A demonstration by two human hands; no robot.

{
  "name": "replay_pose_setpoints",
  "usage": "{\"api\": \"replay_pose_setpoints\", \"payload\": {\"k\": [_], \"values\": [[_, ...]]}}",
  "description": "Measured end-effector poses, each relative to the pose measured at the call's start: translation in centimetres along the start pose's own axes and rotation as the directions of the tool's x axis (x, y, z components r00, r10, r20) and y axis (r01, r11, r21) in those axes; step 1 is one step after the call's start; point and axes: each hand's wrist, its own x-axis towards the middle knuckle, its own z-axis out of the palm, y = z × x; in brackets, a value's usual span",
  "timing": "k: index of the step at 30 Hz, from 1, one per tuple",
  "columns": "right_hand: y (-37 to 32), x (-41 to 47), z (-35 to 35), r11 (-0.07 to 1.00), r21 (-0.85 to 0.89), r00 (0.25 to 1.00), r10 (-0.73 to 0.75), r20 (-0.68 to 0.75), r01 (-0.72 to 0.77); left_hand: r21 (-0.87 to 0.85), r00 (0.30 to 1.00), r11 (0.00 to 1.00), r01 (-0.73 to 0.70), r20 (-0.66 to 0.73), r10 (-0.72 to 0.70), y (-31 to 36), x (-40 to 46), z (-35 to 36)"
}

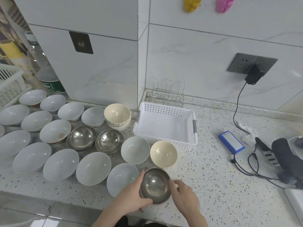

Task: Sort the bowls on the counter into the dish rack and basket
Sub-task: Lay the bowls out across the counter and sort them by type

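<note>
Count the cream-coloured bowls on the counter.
2 for certain: one cream bowl in front of the white basket, one cream bowl on top of a stack left of the basket. More may lie nested in that stack.

Blue battery pack (231, 142) on counter; black charger (254, 75) plugged into wall socket (241, 63).
</note>
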Motion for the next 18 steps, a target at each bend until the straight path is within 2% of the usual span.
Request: {"api": "replay_pose_setpoints", "payload": {"k": [2, 5, 8, 10, 12, 18], "values": [[-0.7, 0.1, -0.8, 1.0, -0.011, 0.992, 0.017, -0.128, -0.019, -0.069, 0.999, 0.997, -0.035, -0.032, 0.033, -0.1, 0.0, -1.6], [-2.7, 0.6, -1.6, 1.0, 0.0, 0.971, 0.001, -0.238, -0.001, -0.183, 0.97, 0.978, -0.099, -0.236, 0.053, -0.2, 0.6, -5.5], [-5.4, 1.4, -1.5, 0.998, 0.03, 0.965, -0.046, -0.256, 0.056, -0.3, 0.879, 0.941, -0.159, -0.476, -0.004, -0.2, 2.3, -10.2], [-7.3, 2.2, -1.1, 0.997, 0.026, 0.969, -0.071, -0.238, 0.079, -0.365, 0.811, 0.917, -0.16, -0.578, -0.088, -0.1, 4.0, -13.3], [-9.2, 3.0, -0.4, 0.996, 0.016, 0.973, -0.083, -0.217, 0.089, -0.407, 0.792, 0.903, -0.136, -0.592, -0.147, 0.0, 5.6, -16.2], [-13.2, 4.0, 1.2, 0.978, 0.158, 0.965, -0.094, -0.245, 0.136, -0.402, 0.852, 0.915, 0.018, -0.472, -0.225, 0.5, 9.1, -21.3]]}}
